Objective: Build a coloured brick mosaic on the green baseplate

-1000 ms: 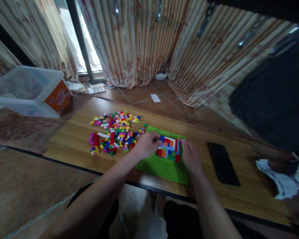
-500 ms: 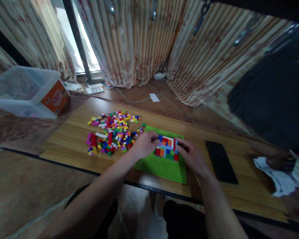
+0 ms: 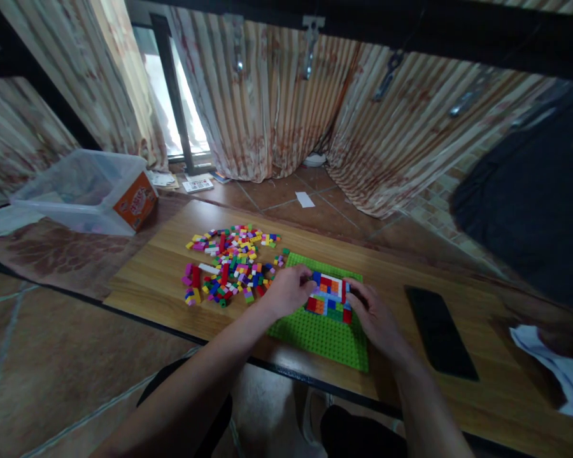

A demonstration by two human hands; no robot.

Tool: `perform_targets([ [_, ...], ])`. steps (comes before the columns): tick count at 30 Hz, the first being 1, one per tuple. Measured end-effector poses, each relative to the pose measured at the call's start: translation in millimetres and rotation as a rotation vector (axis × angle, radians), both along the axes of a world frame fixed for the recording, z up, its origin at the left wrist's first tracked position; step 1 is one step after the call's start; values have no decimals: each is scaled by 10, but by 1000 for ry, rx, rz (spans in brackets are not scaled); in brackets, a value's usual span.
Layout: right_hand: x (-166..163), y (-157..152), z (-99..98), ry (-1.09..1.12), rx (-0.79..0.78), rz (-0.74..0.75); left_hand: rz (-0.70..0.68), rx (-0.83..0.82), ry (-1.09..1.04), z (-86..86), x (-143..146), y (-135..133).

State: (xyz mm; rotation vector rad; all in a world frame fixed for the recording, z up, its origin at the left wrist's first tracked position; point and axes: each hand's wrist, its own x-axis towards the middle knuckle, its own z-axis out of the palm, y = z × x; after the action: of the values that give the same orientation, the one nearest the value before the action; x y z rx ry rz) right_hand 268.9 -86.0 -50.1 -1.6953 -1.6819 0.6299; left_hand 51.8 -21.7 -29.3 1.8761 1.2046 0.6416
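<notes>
One head-worn view, forward and down over the nearby tabletop (image 3: 153,270)

Both forearms (image 3: 219,353) are bare, the legwear (image 3: 358,437) is black, and the footwear (image 3: 307,416) looks pale.

Room, apparently domestic: patterned floor-length curtains (image 3: 277,114) hang behind, brown tiles (image 3: 76,356) cover the floor, and a wood-grain bench (image 3: 148,267) bears colourful toy bricks (image 3: 239,256).
</notes>
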Motion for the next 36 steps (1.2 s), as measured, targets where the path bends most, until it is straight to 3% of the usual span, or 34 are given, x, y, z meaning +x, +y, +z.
perform_targets([
  [4,15,24,-5,10,-25,-31,6,-6,28,-4,9,-13],
  [16,-163,150,160,-277,-165,-374,-27,69,92,100,-131,-66],
  [27,-269,180,196,-225,-94,-518,197,226,174,264,-1033,227],
  [33,-385,225,210,-197,-82,-555,445,157,142,320,-1811,332],
  [36,-427,232,227,-186,-70,-558,438,65,215,348,-2069,269],
])
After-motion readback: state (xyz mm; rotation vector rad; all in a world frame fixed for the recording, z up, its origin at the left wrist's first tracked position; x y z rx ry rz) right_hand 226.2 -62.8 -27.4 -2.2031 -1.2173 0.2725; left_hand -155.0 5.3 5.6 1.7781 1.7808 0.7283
